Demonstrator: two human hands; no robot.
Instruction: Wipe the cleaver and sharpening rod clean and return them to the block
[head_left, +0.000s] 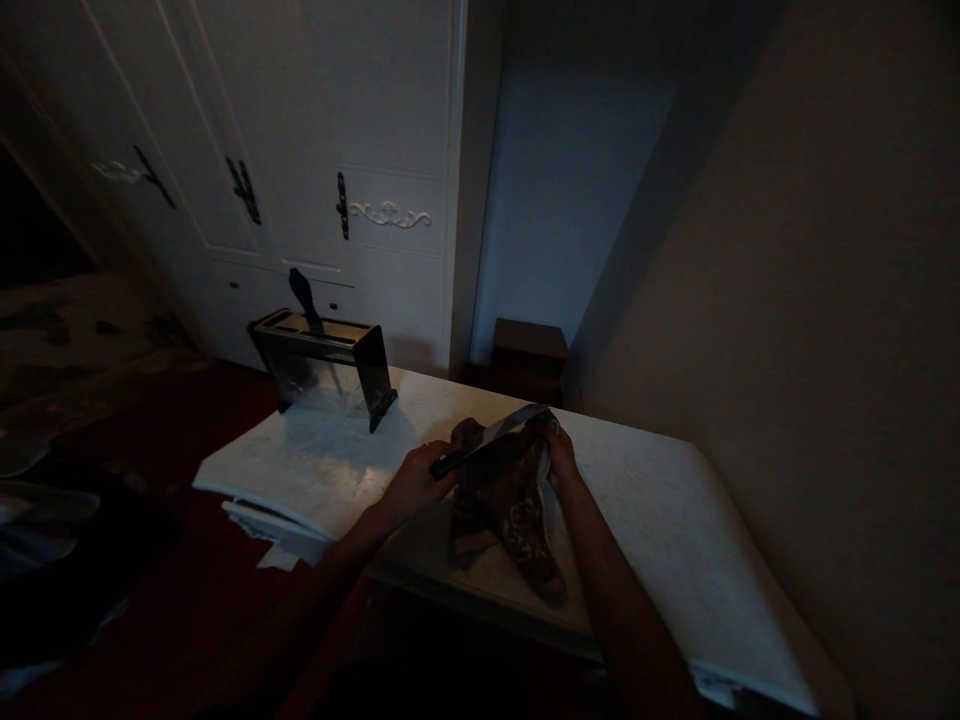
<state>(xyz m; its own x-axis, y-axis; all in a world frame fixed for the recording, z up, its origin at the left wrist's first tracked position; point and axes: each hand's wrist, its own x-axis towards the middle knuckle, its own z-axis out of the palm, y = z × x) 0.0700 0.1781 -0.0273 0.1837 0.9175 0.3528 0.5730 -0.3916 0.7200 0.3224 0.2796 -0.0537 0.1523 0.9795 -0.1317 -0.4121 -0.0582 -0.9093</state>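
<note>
In the head view, my left hand (pixel 418 482) is closed round the black handle of a kitchen knife (pixel 511 424). The blade points right, its broad side showing. My right hand (pixel 558 456) is closed on a brown patterned cloth (pixel 517 510) close to the blade's tip. The cloth hangs in folds below the knife, down toward the near side of the white table (pixel 637 500). Dim light hides how the right fingers lie against the blade.
A knife block (pixel 367 365) with clear sides stands on the table at the left, one black knife handle (pixel 302 295) rising from it. Behind are a white wardrobe (pixel 397 120) and a small brown box-like piece (pixel 529 345). A wall (pixel 810 300) runs along the right.
</note>
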